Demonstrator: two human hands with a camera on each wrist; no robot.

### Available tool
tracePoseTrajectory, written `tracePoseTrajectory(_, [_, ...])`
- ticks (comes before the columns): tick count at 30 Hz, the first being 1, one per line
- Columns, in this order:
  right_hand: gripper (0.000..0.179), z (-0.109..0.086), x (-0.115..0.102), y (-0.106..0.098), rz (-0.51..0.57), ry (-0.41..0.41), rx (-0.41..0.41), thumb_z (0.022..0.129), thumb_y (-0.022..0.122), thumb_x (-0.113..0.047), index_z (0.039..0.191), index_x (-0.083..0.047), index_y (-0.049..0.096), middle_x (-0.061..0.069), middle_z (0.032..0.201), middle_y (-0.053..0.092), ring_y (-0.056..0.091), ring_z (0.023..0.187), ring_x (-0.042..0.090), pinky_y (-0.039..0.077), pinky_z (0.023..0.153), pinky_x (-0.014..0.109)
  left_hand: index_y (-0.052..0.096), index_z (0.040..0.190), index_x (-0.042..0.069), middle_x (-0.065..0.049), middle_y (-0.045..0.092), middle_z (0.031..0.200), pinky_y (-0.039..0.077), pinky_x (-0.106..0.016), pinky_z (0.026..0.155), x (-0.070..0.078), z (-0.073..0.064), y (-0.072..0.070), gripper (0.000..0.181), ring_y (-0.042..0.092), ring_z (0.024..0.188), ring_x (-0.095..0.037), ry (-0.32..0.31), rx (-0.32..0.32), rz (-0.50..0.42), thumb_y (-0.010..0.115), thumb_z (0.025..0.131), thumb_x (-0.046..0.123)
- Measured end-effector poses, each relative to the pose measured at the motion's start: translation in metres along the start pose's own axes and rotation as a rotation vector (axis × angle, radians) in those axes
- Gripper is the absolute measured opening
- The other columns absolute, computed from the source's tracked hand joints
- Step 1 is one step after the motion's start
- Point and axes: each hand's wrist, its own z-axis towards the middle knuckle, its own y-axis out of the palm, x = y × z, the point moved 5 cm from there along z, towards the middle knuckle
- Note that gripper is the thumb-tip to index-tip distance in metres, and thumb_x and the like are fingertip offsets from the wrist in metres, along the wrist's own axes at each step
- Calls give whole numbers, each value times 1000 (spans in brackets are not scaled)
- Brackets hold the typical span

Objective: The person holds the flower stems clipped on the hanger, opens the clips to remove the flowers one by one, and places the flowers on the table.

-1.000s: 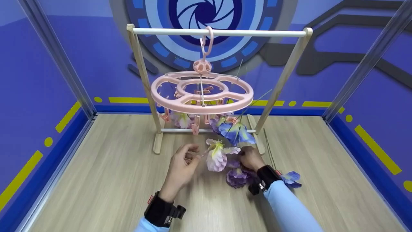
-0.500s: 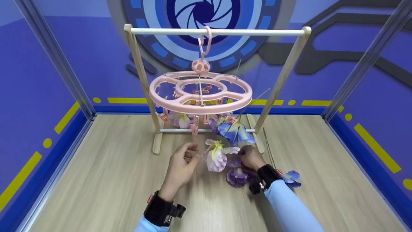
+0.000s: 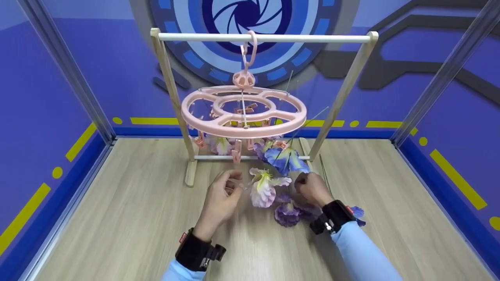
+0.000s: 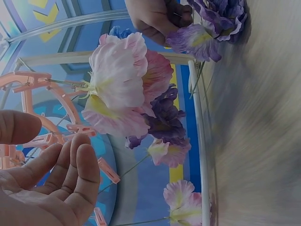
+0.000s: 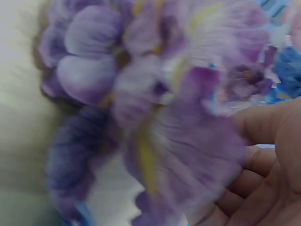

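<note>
My left hand (image 3: 222,197) is raised above the table, fingers loosely bent. In the left wrist view its thumb (image 4: 19,127) stands apart from the fingers and nothing lies between them. Just beyond it a pale pink artificial flower (image 3: 263,190) hangs head-down from a clothespin of the pink clip hanger (image 3: 244,132). My right hand (image 3: 314,188) is beside a purple flower (image 3: 288,214) low over the table, fingers bent; petals hide its fingertips in the right wrist view. A blue flower (image 3: 287,160) hangs above the right hand.
A wooden rack (image 3: 166,70) with a white top bar (image 3: 312,38) carries the hanger. Free clothespins (image 3: 236,151) dangle at its front. Another blue flower (image 3: 357,212) lies on the table (image 3: 136,218) behind the right wrist, with thin stems near it. Blue patterned walls surround the table.
My right hand has shifted slightly right and up, away from the purple flower, which stays in place. The left hand has barely moved.
</note>
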Motion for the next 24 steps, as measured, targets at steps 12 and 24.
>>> tracePoseTrajectory(12, [18,-20,-28,-40,119,-42,-167,97,57,-2,88,-3,72,4,72,65,57,62,13,46,55,26,65,122,-4,-16,66,116,54,-28,80,7,-1,0,28,64,92,-25,41,11,19,64,94,1])
tracePoseTrajectory(24, [13,-28,-75,-56,248,-196,-144,100,63,-7,100,-1,74,8,81,69,59,65,13,50,56,23,65,124,-4,-15,65,117,55,-30,80,17,-1,2,30,63,92,-22,61,1,39,64,95,2])
